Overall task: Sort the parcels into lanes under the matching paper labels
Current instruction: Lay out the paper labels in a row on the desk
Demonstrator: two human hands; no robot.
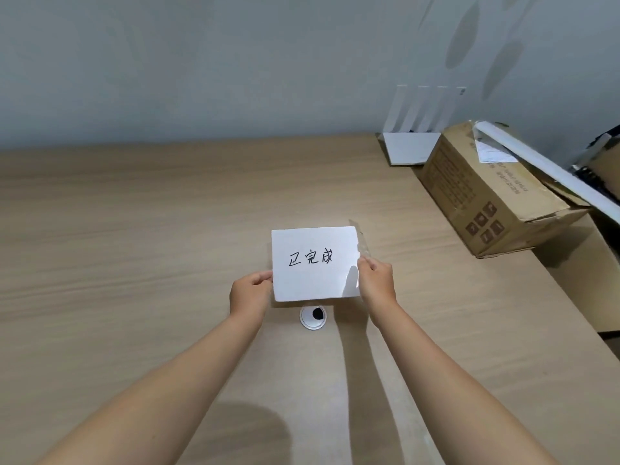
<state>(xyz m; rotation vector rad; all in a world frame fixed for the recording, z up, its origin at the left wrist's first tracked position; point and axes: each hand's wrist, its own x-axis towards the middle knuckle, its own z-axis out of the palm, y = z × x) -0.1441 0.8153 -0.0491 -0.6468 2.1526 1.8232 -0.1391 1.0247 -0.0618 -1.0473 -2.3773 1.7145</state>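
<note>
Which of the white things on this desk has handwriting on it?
The paper sheet held by the left hand and right hand: it bears black handwritten characters. The white antenna device at the back shows none.

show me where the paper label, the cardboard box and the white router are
paper label (315, 263): head view, on the handwritten characters at its middle
cardboard box (469, 196): head view, on its printed long side
white router (411, 147): head view, on its flat body below the antennas

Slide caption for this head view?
Head view: left hand and right hand hold a handwritten paper label over the wooden desk.
</note>
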